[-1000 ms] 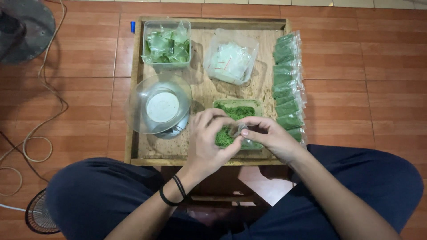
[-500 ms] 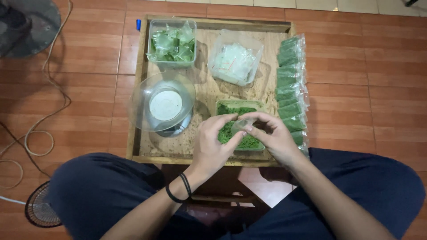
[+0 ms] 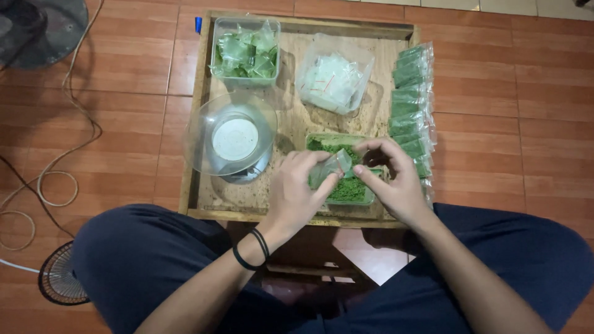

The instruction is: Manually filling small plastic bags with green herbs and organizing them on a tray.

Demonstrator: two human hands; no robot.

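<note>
Bare forearms, two thin black bands round the left wrist (image 3: 250,248), dark navy trousers (image 3: 142,266) on both legs

Floor of square terracotta-red tiles (image 3: 526,105) with pale grout lines, slightly glossy, lit evenly from above with soft reflections. A strip of lighter tiles (image 3: 495,5) runs along the top edge. A low wooden tray-table (image 3: 192,154) with a raised rim sits on the floor in the centre, its surface a pale speckled board. At upper left, the dark round grille of a fan (image 3: 37,28). A beige cable (image 3: 62,154) snakes down the left side and coils into loops near the edge. At lower left, a second, smaller round fan grille (image 3: 59,281), with a white cord (image 3: 15,265) beside it.
</note>
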